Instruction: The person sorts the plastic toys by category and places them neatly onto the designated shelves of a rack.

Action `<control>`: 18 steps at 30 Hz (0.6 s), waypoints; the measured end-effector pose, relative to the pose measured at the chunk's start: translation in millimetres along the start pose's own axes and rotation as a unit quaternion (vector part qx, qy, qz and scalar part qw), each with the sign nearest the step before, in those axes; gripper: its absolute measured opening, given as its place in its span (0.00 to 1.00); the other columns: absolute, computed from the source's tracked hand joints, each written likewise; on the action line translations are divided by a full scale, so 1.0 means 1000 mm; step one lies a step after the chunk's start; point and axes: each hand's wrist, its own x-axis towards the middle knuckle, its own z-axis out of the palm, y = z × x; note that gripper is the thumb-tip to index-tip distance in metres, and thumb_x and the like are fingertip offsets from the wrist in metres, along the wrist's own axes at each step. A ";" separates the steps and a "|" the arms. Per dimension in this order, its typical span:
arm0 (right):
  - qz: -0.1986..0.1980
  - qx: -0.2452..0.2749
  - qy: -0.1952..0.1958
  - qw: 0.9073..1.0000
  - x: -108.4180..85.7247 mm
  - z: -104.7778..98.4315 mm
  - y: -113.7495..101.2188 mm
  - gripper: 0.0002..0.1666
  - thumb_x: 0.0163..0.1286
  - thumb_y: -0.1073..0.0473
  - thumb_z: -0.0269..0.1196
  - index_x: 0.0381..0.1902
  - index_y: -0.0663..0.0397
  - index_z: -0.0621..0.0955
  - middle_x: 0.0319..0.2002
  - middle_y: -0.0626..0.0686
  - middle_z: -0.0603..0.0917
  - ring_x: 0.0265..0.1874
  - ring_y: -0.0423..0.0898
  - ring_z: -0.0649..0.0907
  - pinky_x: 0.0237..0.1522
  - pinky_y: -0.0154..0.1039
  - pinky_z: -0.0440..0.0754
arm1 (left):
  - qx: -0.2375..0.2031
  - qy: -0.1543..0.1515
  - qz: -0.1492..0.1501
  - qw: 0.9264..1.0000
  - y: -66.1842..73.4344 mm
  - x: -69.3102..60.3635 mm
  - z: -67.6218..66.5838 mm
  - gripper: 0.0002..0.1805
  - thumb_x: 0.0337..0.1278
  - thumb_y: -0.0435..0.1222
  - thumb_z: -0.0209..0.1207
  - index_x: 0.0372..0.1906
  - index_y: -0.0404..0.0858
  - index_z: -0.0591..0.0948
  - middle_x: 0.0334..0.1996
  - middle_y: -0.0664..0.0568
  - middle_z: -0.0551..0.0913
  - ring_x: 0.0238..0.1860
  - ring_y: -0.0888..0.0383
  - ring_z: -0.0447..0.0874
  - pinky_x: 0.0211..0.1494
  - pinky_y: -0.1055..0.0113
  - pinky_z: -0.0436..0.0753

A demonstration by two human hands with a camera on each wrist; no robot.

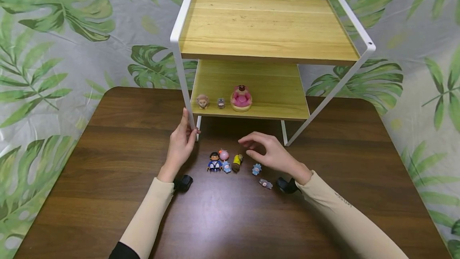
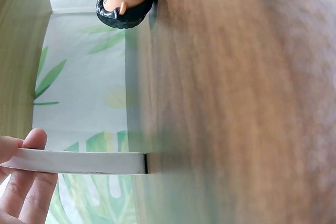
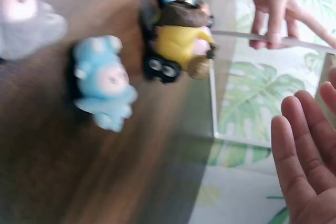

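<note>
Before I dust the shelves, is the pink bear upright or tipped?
Upright: the pink bear sits on the lower shelf, head up.

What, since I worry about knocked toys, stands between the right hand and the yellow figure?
Nothing visible does: in the head view, only table shows between the right hand and the yellow figure. A blue toy lies to the figure's right, nearer the person, outside that gap.

Two blue toys [image 1: 256, 169], two grey toys [image 1: 266, 184], one lion [image 1: 203, 102], one pink bear [image 1: 241, 100], one toy man [image 1: 214, 163], one round pink toy [image 1: 223, 154] and, as far as blur allows, one yellow toy [image 1: 237, 160]; one rack [image 1: 181, 71] with two shelves [image 1: 269, 27], one desk [image 1: 108, 155], two hands [image 1: 181, 142].
</note>
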 end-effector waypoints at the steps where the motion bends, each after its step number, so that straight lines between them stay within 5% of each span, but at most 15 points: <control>1: 0.005 -0.001 -0.006 1.000 -0.001 0.002 0.001 0.18 0.61 0.72 0.64 0.50 0.61 0.80 0.45 0.55 0.82 0.39 0.47 0.82 0.43 0.44 0.81 | 0.001 0.000 -0.001 1.000 0.000 0.000 0.000 0.59 0.57 0.18 0.55 0.73 0.71 0.38 0.33 0.37 0.76 0.32 0.48 0.83 0.32 0.56 0.83; 18: 0.100 0.005 -0.101 0.990 -0.010 0.021 0.017 0.21 0.62 0.71 0.64 0.54 0.60 0.78 0.49 0.54 0.79 0.45 0.49 0.80 0.48 0.45 0.81 | 0.003 0.001 -0.002 1.000 0.000 0.000 0.000 0.60 0.56 0.17 0.56 0.73 0.71 0.38 0.34 0.38 0.76 0.32 0.48 0.83 0.33 0.56 0.83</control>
